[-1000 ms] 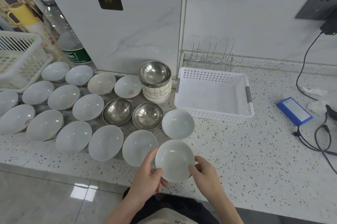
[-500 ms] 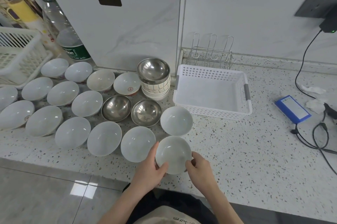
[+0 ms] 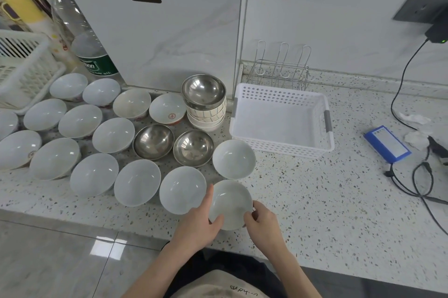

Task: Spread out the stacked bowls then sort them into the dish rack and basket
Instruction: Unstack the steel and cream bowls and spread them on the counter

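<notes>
A white bowl [image 3: 231, 202] sits at the counter's front edge, held by both hands: my left hand [image 3: 201, 222] grips its left rim, my right hand [image 3: 263, 222] its right rim. Several white bowls lie spread over the counter to the left, the nearest one [image 3: 182, 188] touching my left hand, another [image 3: 234, 158] just behind. Two steel bowls [image 3: 154, 141] [image 3: 193, 147] stand in the middle. A short stack [image 3: 206, 113] topped by a steel bowl remains at the back. The white basket [image 3: 281, 118] is empty, with the wire dish rack [image 3: 281, 72] behind it.
A second white basket [image 3: 21, 67] and a water bottle [image 3: 82, 38] stand at the back left. At the right lie a blue box [image 3: 387, 143], black cables [image 3: 421, 181] and a charger plugged into a wall socket [image 3: 434, 7]. The counter edge [image 3: 97, 219] drops to the floor.
Both hands lowered the white bowl from a tilted hold to the counter, a little farther from me, beside the front row of bowls.
</notes>
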A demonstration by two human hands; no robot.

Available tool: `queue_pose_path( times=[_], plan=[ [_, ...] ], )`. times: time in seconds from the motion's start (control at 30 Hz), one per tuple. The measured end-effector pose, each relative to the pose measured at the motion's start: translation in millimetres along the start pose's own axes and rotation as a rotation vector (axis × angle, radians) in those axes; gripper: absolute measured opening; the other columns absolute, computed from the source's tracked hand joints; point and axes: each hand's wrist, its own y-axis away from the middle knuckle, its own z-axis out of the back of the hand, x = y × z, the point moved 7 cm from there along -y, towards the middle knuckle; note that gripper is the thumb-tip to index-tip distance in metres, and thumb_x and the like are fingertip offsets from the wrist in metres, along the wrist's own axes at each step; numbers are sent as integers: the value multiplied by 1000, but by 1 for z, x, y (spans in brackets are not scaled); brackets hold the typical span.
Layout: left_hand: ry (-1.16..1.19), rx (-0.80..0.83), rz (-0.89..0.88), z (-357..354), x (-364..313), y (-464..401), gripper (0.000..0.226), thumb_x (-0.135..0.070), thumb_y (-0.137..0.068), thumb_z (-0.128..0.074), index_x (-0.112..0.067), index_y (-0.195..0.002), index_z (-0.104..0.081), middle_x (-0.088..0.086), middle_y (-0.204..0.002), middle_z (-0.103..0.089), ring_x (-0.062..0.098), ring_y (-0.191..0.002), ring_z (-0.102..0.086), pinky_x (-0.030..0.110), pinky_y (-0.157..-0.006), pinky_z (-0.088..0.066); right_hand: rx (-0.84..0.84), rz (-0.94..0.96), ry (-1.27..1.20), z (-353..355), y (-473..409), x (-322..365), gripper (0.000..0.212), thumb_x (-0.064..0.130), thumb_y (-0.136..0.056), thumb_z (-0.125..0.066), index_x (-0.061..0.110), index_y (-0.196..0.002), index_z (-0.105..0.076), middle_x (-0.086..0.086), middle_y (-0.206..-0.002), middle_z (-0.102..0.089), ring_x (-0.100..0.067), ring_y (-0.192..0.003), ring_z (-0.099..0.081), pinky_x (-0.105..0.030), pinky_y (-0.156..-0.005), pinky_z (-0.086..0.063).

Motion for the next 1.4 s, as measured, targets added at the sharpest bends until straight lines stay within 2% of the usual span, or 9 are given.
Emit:
queue_pose_path(
  times=[0.13, 0.37, 0.6, 0.8, 0.9, 1.03, 1.23, 1.33, 1.4],
  plan=[
    [-28, 19, -3, 2, -1, -2, 82, -48, -94, -48, -41, -155, 7, -7, -57, -46, 5, -49, -50, 18, -47, -33, -5, -14, -13, -1, 1, 0, 14, 16, -92, -48, 23, -97, -60, 0, -60, -51, -4, -41, -36, -19, -43, -30],
    [-56, 85, -27, 9, 0, -9, 78, -47, -94, -47, -37, -156, 0, -7, -60, -48, 6, -56, -52, 23, -55, -41, -5, -115, -26, 1, 2, 0, 24, 19, -90, -49, 27, -111, -57, -10, -79, -70, -7, -49, -46, -21, -47, -38],
    [30, 153, -48, 29, 1, -11, 74, -40, -97, -46, -37, -157, -4, 1, -83, -70, 13, -78, -67, 34, -77, -56, -33, -158, 149, 17, 0, 10, 33, 53, -89, -53, 25, -105, -63, -1, -78, -71, -9, -68, -63, -24, -57, -44],
    [84, 66, -75, 85, 7, -16, 49, -47, -95, -45, -37, -143, -39, -7, -75, -74, -1, -60, -63, 26, -65, -55, -503, -74, -100, 59, -2, 61, 18, 44, -91, -52, 32, -89, -65, 16, -61, -68, 2, -55, -60, -21, -52, -40],
    [288, 20, -55, 129, 5, -43, 50, -48, -96, -49, -32, -143, -42, -6, -74, -75, -1, -39, -54, 16, -47, -43, -507, -10, -159, 56, -17, 95, 15, 37, -92, -53, 34, -83, -64, 15, -62, -69, 4, -60, -60, -24, -54, -39],
    [377, -171, -66, 199, -11, -95, 60, -54, -93, -48, -23, -143, -40, -6, -68, -75, 5, -36, -52, 28, -58, -46, -500, 35, -193, 41, -38, 130, 18, 30, -93, -55, 30, -78, -65, 11, -59, -69, 7, -60, -58, -25, -57, -37],
    [405, -208, -31, 243, -37, -156, 82, -62, -84, -47, -15, -149, -32, -10, -57, -72, 7, -29, -46, 19, -43, -38, -476, 42, -199, 19, -49, 154, 19, 29, -93, -54, 32, -77, -65, 11, -60, -69, 9, -63, -58, -25, -60, -39],
    [430, -172, -18, 238, -36, -168, 64, -47, -88, -54, -14, -142, -42, -5, -57, -71, 18, -49, -69, 19, -39, -33, -484, 17, -229, 12, -44, 149, 18, 28, -92, -55, 29, -79, -67, 9, -61, -70, 7, -59, -58, -25, -60, -39],
    [511, -149, -28, 233, -38, -175, 38, -32, -88, -56, -9, -119, -57, -1, -66, -71, 24, -63, -75, 20, -39, -31, -492, 0, -269, 8, -38, 142, 17, 26, -91, -56, 27, -80, -69, 6, -62, -70, 5, -54, -55, -25, -61, -40]
  ],
)
